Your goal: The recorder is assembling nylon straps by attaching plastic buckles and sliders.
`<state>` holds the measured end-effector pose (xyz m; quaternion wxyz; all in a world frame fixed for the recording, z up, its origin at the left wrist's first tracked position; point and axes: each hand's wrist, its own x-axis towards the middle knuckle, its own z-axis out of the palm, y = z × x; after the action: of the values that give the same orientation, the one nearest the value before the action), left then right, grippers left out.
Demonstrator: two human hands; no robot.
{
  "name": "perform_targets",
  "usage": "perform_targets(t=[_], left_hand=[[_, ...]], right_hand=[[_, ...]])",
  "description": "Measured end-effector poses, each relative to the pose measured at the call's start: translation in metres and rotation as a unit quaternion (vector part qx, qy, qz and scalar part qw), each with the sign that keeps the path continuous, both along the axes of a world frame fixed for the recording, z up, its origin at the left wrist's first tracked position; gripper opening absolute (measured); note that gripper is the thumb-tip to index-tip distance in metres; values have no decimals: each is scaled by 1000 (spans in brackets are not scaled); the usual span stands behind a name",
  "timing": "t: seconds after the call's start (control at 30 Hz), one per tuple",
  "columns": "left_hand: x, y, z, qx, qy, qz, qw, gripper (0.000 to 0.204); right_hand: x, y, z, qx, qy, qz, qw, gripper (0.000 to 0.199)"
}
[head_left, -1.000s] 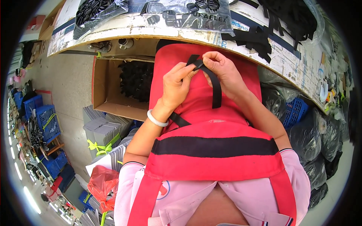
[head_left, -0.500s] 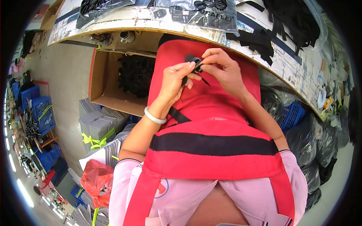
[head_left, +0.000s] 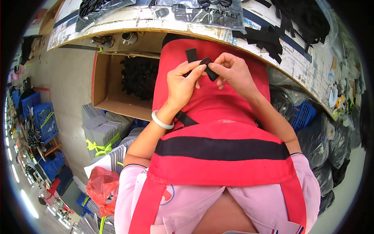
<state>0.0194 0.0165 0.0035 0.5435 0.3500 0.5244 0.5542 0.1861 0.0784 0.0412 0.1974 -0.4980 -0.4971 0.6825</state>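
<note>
open brown cardboard box (head_left: 117, 84) under table, clear printed bags (head_left: 202, 11) above

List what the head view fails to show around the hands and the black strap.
- Black strap: its middle is covered by the fingertips of the left hand and right hand.
- Any buckle on it: too small to tell.
- Dark items in the cardboard box: in shadow, kind unclear.
- Red vest: far end hidden under the workbench edge.

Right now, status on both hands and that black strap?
Left hand and right hand both pinching the black strap, fingers closed on its folded end. Strap lies on the red vest at the workbench edge. Nothing in the way.
</note>
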Motion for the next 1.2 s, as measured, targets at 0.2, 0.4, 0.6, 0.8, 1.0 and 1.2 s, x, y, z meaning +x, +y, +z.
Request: perform_targets(t=[0.2,0.4,0.6,0.8,1.0,1.2], left_hand=[[-6,1,1,55,48,-4,997,19],[-9,-11,3,109,93,-64,988,19],[-14,-13,9,95,102,-92,986,16],[-16,-15,11,106,140,-107,979,18],[-18,-19,12,139,170,-102,970,17],[-18,-25,12,113,163,-111,974,20]], right_hand=[[-6,-6,-3,18,151,-129,980,17],[19,12,-4,-91,105,99,985,18],[12,5,-14,106,96,-21,989,17],[13,2,-21,80,124,-28,989,14],[12,-1,-9,80,100,-26,991,11],[10,-3,-12,71,120,-14,990,7]])
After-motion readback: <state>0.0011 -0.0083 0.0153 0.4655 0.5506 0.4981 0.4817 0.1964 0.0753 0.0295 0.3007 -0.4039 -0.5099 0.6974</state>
